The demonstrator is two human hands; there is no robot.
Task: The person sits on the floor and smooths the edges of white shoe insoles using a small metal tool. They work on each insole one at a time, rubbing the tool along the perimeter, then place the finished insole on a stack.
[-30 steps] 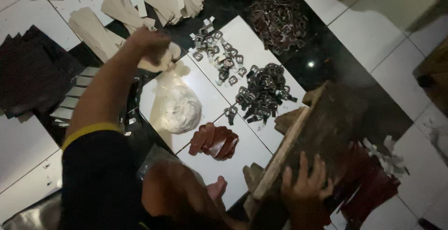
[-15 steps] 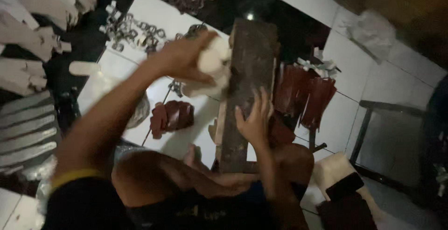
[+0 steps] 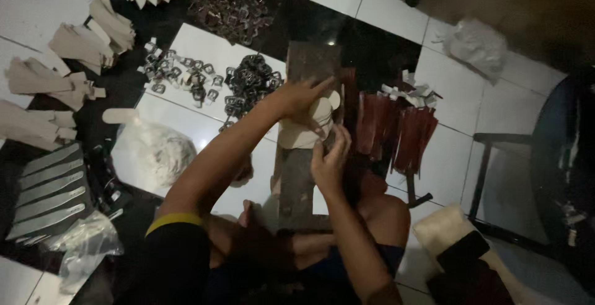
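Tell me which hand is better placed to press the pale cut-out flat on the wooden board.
Probably left: the left hand already lies across the pale cut-out on the wooden board; the right hand only pinches its lower edge.

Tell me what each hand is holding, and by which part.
Both hands hold one pale cut-out piece on the wooden board: left hand presses its top, right hand grips its lower right edge.

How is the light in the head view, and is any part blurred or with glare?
Head view: dim overall; a small glare spot on the dark floor tile; left hand and right hand slightly soft; lower corners fall into deep shadow.
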